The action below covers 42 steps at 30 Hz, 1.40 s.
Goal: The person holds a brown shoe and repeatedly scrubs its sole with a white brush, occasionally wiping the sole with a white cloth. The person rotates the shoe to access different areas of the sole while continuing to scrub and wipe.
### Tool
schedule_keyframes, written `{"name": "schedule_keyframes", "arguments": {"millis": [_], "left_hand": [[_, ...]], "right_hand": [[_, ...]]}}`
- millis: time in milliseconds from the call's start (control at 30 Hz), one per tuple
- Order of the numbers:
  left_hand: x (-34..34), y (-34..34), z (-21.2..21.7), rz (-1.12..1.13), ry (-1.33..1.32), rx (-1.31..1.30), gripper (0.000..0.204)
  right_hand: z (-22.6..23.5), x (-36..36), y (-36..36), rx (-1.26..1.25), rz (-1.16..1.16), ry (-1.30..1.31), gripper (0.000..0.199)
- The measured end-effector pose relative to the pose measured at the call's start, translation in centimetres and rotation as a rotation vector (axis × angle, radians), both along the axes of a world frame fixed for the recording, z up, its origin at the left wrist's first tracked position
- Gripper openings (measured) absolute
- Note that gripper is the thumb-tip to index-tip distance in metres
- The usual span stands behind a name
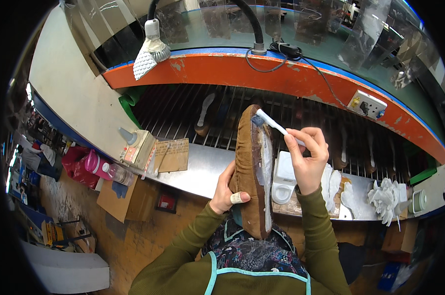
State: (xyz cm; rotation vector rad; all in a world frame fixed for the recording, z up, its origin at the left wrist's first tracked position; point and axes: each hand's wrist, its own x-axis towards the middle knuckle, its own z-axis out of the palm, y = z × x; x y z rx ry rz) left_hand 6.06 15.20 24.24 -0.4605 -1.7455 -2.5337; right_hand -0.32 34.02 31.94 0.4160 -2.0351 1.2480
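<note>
A brown suede shoe upper (248, 172) stands tilted upright in front of me, its pale, rough underside turned to the right. My left hand (225, 192) is closed around its lower left side, and the thumb, wrapped in white tape, lies across the suede. Between thumb and fingers, my right hand (309, 158) pinches a white-handled brush (273, 122). The brush's dark bristles touch the edge of the underside near the upper end. Just left of my right forearm, a white plastic container (283, 178) sits on the metal ledge.
Behind the shoe runs a rack of metal bars (176, 115) with pale soles (205, 109) on it. Cardboard (173, 155) and a box (139, 147) lie left on the ledge. Crumpled white gloves (387, 199) lie right. A lamp (152, 54) hangs above the orange beam (198, 66).
</note>
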Motion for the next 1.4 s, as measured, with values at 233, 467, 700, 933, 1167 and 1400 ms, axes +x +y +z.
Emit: {"name": "schedule_keyframes", "arguments": {"millis": [233,467,700,933,1167,1400], "left_hand": [[0.0,-0.2,0.0,-0.037,-0.044,0.011,0.115],[-0.4,-0.5,-0.3,-0.047,-0.072,-0.012,0.11],[-0.7,-0.5,0.6,-0.127,-0.172,0.097,0.101],[-0.8,-0.7,1.1,-0.157,-0.213,0.169,0.093],[-0.5,-1.1,0.7,-0.187,-0.27,0.188,0.084],[0.0,-0.9,0.7,-0.222,-0.292,0.241,0.079]], "right_hand": [[-0.2,-1.3,0.9,-0.02,0.13,-0.015,0.015],[-1.3,-0.5,1.8,0.04,0.227,0.039,0.018],[-1.9,0.2,2.0,0.08,0.255,0.038,0.019],[-2.4,0.9,2.1,0.143,0.238,0.053,0.02],[-3.3,1.9,2.3,0.168,0.241,0.057,0.021],[-3.5,2.1,3.1,0.053,0.422,0.014,0.021]]}}
